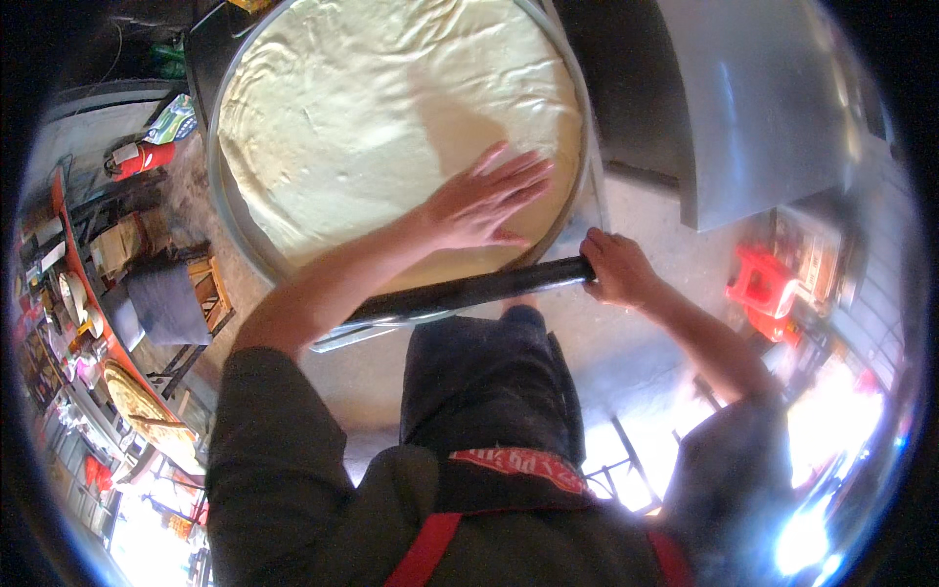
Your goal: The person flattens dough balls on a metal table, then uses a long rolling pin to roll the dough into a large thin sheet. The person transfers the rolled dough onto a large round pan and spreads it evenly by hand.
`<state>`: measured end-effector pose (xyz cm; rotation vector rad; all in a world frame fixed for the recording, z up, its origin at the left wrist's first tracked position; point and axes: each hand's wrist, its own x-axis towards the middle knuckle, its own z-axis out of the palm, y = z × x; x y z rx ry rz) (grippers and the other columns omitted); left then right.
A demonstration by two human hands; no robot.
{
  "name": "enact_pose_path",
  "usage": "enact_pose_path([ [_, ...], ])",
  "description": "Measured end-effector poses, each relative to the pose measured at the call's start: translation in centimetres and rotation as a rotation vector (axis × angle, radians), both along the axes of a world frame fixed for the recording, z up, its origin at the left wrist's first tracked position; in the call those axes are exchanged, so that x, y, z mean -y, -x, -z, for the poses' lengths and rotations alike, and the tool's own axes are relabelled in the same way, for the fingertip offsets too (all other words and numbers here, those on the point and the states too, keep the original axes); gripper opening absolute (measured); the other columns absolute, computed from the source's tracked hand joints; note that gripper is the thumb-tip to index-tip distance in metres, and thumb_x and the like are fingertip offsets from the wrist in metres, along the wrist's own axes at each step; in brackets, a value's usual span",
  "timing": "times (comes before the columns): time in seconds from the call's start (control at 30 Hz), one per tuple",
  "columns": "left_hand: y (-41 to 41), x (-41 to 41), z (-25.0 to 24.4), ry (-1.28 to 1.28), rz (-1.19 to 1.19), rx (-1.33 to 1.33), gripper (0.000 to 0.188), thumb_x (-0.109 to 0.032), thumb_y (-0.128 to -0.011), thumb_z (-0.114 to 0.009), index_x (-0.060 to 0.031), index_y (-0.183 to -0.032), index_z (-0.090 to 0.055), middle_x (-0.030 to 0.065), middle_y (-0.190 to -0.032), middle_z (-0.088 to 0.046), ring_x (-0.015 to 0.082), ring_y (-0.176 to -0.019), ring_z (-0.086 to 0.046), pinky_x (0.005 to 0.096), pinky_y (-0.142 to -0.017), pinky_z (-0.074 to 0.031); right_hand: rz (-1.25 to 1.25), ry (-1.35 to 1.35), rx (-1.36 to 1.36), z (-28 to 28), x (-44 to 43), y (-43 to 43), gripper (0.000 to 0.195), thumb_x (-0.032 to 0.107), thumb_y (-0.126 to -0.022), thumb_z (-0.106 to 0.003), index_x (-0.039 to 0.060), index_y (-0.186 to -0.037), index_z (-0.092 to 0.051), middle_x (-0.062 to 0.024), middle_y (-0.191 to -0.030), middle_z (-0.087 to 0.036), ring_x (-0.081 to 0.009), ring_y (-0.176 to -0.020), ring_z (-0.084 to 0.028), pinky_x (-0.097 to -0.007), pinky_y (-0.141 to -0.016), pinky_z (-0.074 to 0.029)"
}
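A wide sheet of pale dough (330,132) covers most of a large round metal pan (216,158) in front of me. The dough is wrinkled at its far side and folded over along its left edge. My left hand (491,198) is spread, palm down, over the lower right part of the pan and casts a shadow on the dough. Whether it touches the surface I cannot tell. At the pan's near side runs a dark bar (469,286), and my right hand (616,268) is closed around its right end. My left forearm hides part of the pan's rim.
A curved metal cover (755,103) rises at the right. Beyond it stands a red plastic stool (763,282). On the left are a red cylinder (143,158), a crate (209,293) under dark cloth, and a cluttered table with a round flatbread (147,411).
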<state>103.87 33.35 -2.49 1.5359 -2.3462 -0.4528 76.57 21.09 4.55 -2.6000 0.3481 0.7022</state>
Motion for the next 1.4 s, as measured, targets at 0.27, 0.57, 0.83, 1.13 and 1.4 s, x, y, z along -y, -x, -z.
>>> enact_pose_path([
  [0.27, -10.3, -13.6, 0.7, -0.31, 0.145, 0.288, 0.092, -0.07, -0.088, -0.054, -0.0164, -0.159, -0.03, 0.0076, -0.169, -0.018, 0.0254, -0.156, -0.014, 0.0543, -0.126, -0.006, 0.069, 0.086, 0.105, 0.8, -0.6, 0.9, 0.037, 0.013, -0.071, -0.077, 0.0077, -0.103, -0.059, -0.012, -0.092, -0.066, -0.0305, -0.089, -0.067, -0.0432, -0.076, -0.052],
  [0.57, -10.7, -14.8, -4.0, -0.228, -0.099, 0.338, 0.102, -0.075, -0.083, -0.059, -0.0175, -0.16, -0.025, 0.0094, -0.17, -0.011, 0.0278, -0.156, -0.012, 0.0598, -0.125, -0.005, 0.195, 0.258, 0.642, 0.4, -3.1, 3.1, 0.023, 0.004, -0.067, -0.07, 0.0107, -0.088, -0.063, -0.0042, -0.084, -0.068, -0.0242, -0.076, -0.065, -0.039, -0.071, -0.046],
  [0.83, -4.0, -12.9, -16.6, 0.31, -0.867, 0.339, 0.075, -0.053, -0.103, -0.041, -0.003, -0.158, -0.028, 0.0227, -0.165, -0.023, 0.0379, -0.155, -0.018, 0.0635, -0.122, -0.005, 0.412, 0.34, 0.619, -0.4, 1.0, 13.7, 0.013, 0.01, -0.072, -0.07, 0.0131, -0.082, -0.062, -0.0054, -0.077, -0.065, -0.0262, -0.076, -0.066, -0.0405, -0.073, -0.048],
  [1.13, 20.3, -2.9, -13.1, 0.193, -0.966, -0.242, 0.062, -0.034, -0.106, -0.043, 0.0001, -0.156, -0.031, 0.0242, -0.16, -0.032, 0.0382, -0.151, -0.026, 0.0579, -0.122, -0.011, 1.329, 0.315, 0.197, -2.3, 1.9, 35.2, 0.037, 0.03, -0.071, -0.085, 0.0117, -0.098, -0.067, -0.0155, -0.085, -0.071, -0.0397, -0.08, -0.069, -0.0506, -0.07, -0.053],
  [1.4, 27.2, 7.8, -10.1, 0.176, -0.883, -0.361, 0.064, -0.015, -0.092, -0.064, 0.0018, -0.148, -0.038, 0.0243, -0.148, -0.044, 0.0433, -0.136, -0.042, 0.056, -0.114, -0.028, 1.144, 0.685, 0.331, -3.1, 20.5, 31.8, 0.057, 0.042, -0.088, -0.074, 0.0086, -0.131, -0.057, -0.0201, -0.116, -0.063, -0.0419, -0.106, -0.061, -0.0539, -0.086, -0.048],
])
